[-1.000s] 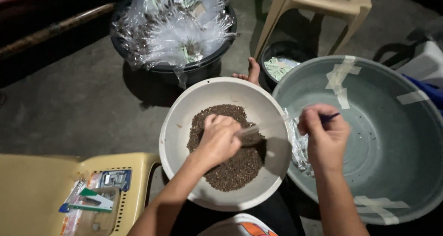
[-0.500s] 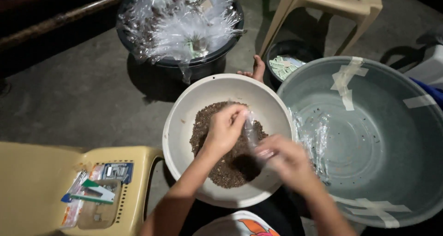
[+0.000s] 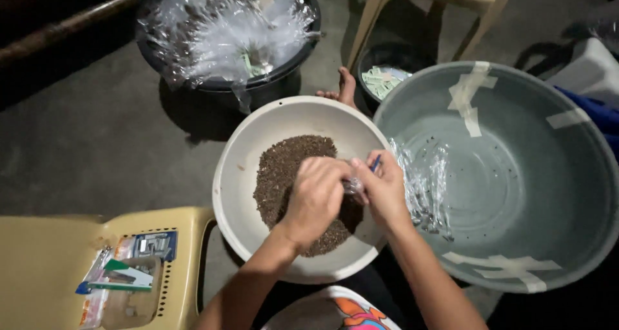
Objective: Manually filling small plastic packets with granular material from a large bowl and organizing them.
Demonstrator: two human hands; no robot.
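Landmark for all positions: the white basin [image 3: 242, 194], which sits at the centre of the head view and holds a heap of dark brown seeds [image 3: 280, 172].

Far left of the basin, at the lower edge, stands a yellow plastic stool [image 3: 39, 272]. A small pile of packets and cards [image 3: 126, 272] in blue, green and white lies on its seat, on the side nearest the basin.

Above and left of the basin sits a dark round tub [image 3: 219, 85], heaped with clear, filled plastic bags [image 3: 232, 27].

Over the basin, just right of its centre, the left hand [image 3: 316, 198] is curled, knuckles up, fingers bent down toward the seed heap. It meets the right hand there. Whether it pinches anything cannot be determined; the fingertips are hidden.

The right hand [image 3: 383, 191] is directly beside it, above the basin's right rim. Its fingers are closed around a small clear plastic bag [image 3: 353, 187], which shows between the two hands, and a thin blue object [image 3: 375, 164] protrudes from the top of the fist.

Just beyond the basin's far rim a bare foot [image 3: 345, 88] is visible, and past it a small dark container with pale green slips [image 3: 382, 81] beneath a beige plastic chair [image 3: 445, 1].

Right of the basin, touching or nearly touching its rim, is a large grey-green basin [image 3: 567, 194] patched with strips of pale tape [image 3: 467, 94]. A loose sheaf of clear plastic bags [image 3: 425, 188] rests on its near-left inner wall, just beside the right hand.
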